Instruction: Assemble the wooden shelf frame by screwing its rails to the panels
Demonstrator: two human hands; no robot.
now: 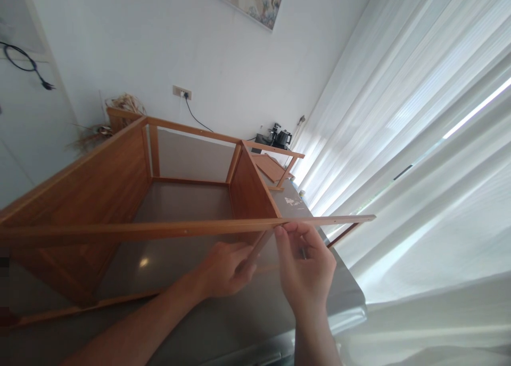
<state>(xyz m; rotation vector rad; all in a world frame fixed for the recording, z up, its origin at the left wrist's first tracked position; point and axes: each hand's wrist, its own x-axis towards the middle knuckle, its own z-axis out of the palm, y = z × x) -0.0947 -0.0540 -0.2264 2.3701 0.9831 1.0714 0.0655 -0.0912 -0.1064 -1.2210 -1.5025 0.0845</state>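
Note:
A long, thin wooden rail [167, 229] crosses the whole view, and my right hand [305, 265] pinches it between thumb and fingers near its right end. My left hand [225, 270] is closed around a short wooden slat [257, 250] that rises at an angle toward the rail. The slat's upper end meets the rail by my right fingertips, but I cannot tell if they are joined. Beyond my hands stands an open wooden frame [107, 169] with honey-brown panels and slim posts. It rests on a grey tabletop [339, 294].
White curtains [411, 142] fill the right side. A black cord runs from a wall socket [182, 92]. A black kettle [283, 138] stands far back beside a loose wooden panel [269, 167]. Dried straw [123, 104] sits behind the frame's far corner.

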